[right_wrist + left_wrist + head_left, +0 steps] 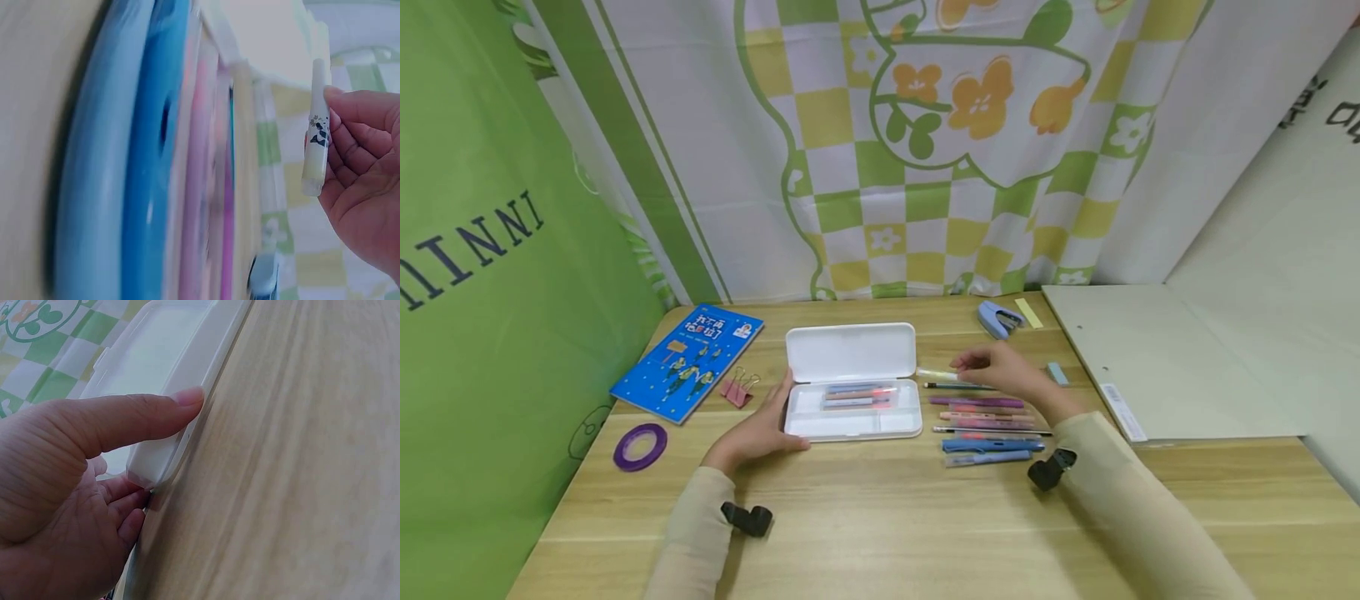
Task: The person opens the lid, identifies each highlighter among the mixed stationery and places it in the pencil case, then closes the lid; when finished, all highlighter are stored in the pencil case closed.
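A white pencil case (831,425) stands with its lid raised, several pens (857,398) lying in its long compartment. My left hand (762,429) holds the case at its left end; the thumb lies along the front wall (159,415) and the other fingers are at the side. To the right of the case, my right hand (1000,371) pinches a pale yellow-and-white pen (317,134) with a small dark print on its barrel. Below that hand lies a row of several pens and pencils, among them a purple pen (977,402) and a blue pen (988,446).
A blue book (688,362), a pink binder clip (739,390) and a purple tape roll (640,447) lie at the left. Behind the right hand are a blue stapler (997,319), yellow sticky notes (1028,313) and an eraser (1057,373). A large pale board (1187,367) covers the right.
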A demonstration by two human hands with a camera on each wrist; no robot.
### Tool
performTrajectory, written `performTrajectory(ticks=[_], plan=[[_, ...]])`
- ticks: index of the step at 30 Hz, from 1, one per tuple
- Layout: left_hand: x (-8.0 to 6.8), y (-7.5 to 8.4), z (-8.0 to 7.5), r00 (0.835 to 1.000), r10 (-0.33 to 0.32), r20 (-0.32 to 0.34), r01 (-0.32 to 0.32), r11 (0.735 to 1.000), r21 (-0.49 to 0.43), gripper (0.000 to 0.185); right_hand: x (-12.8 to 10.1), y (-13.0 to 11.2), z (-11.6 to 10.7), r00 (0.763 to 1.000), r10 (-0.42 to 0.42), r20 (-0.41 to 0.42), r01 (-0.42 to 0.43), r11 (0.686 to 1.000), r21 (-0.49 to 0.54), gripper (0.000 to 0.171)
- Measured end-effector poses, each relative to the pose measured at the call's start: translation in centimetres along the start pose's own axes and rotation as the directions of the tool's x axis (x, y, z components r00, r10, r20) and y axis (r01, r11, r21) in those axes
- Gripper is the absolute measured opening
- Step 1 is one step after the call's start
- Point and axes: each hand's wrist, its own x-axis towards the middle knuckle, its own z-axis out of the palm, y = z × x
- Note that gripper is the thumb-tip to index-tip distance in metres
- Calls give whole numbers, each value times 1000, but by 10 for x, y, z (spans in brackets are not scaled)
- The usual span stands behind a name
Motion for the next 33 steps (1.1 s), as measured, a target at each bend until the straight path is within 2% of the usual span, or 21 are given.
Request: performTrajectory(ticks=[4, 14, 19, 23, 33], plan=[[0, 0, 1, 1000, 0, 1, 0, 1000, -1, 123, 12, -16, 17, 998, -62, 30, 61, 998, 25, 22], [1, -2, 1, 1000, 12, -3, -12, 1000, -2, 123, 48, -45, 72, 985, -162, 63, 162, 987, 3, 14], [2, -2, 2, 999, 35, -4, -35, 999, -29, 123, 59, -53, 96, 984, -158, 77, 156, 987, 25, 13], [3, -1, 1, 999, 41, -4, -41, 999, -32, 123, 63, -56, 107, 987, -139, 75, 138, 990, 23, 10], [3, -4, 1, 999, 41, -3, -41, 999, -23, 123, 69, -54, 117, 982, -179, 63, 184, 980, -77, 9]])
